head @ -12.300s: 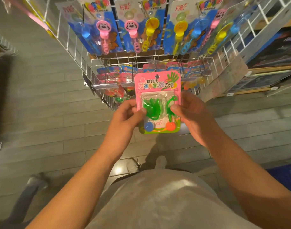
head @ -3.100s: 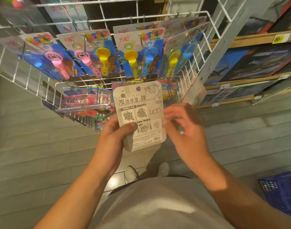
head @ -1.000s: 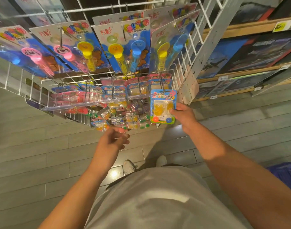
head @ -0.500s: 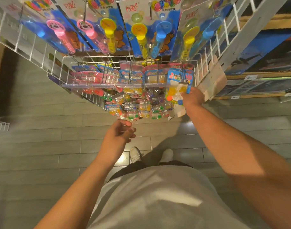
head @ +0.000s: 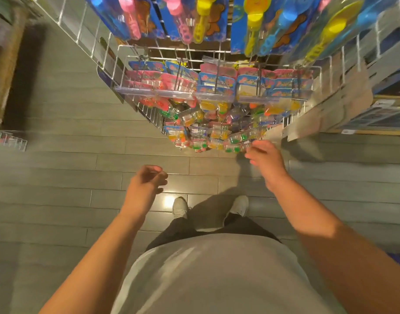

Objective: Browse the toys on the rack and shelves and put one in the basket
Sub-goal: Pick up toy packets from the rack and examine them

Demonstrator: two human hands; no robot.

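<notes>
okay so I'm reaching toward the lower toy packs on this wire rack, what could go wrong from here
1. The small blister packs hang crowded together, so your right hand may knock neighbouring ones off their hooks.
2. Wire hook ends stick out above that hand and could snag it.
3. Both hands, including the left hand, hold nothing, and no basket is in view.

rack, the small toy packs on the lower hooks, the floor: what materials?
Rack: thin metal wire, white or pale coated by the look, welded in a grid.
Toy packs: printed card backs with clear plastic blisters, judging by the glossy highlights; blurred.
Floor: grey planks with a glossy finish, given the bright reflection near the shoes; tile, laminate or vinyl, cannot tell.
</notes>
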